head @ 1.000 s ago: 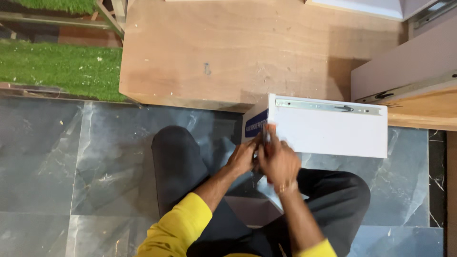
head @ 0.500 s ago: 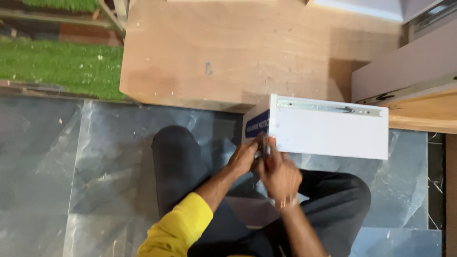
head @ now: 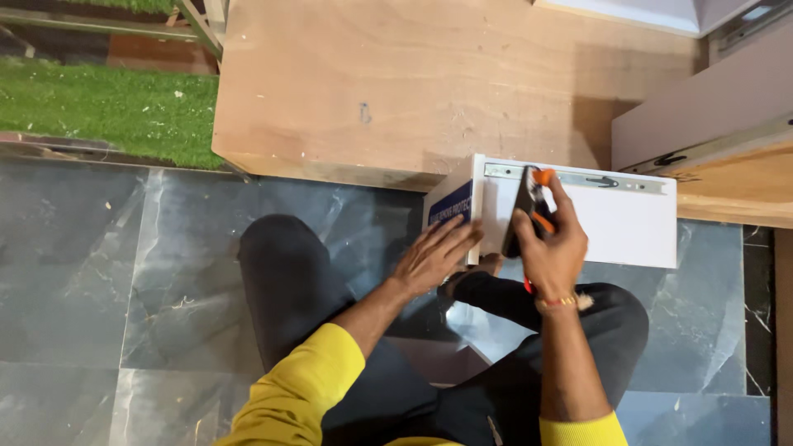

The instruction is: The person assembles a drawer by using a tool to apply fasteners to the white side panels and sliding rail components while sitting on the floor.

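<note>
Gripping screwdriver (head: 529, 211) against white drawer box (head: 611, 227).

A dark marble floor (head: 99, 281) carries a plywood board (head: 396, 83) and green turf (head: 99, 111).

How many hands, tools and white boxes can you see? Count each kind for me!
Hands: 2, the left hand and the right hand
Tools: 1, a black and orange tool in the right hand
White boxes: 1, the white box with a metal rail
Total: 4
</note>
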